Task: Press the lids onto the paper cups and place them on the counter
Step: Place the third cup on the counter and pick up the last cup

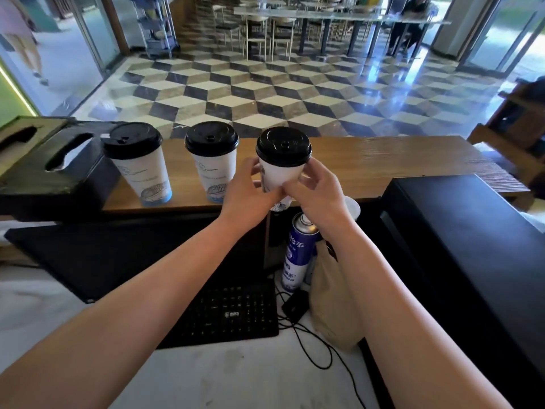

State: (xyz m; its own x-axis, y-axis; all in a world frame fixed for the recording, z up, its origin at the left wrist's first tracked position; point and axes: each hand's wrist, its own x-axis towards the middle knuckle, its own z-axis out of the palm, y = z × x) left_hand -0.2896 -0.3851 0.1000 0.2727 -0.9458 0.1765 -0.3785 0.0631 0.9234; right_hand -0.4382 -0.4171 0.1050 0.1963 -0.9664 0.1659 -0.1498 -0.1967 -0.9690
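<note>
third cup (280,175), black lid (283,146) on, held just above the counter (383,160) at its near edge, at 3 o'clock of two lidded cups (213,169) standing there. left hand (247,193) and right hand (318,193) both wrap its wall, fingers clamped on it. risks: squeezing the soft paper could pop the lid; set too near the edge, the cup could tip toward the keyboard (227,314) at 6 o'clock.
</note>
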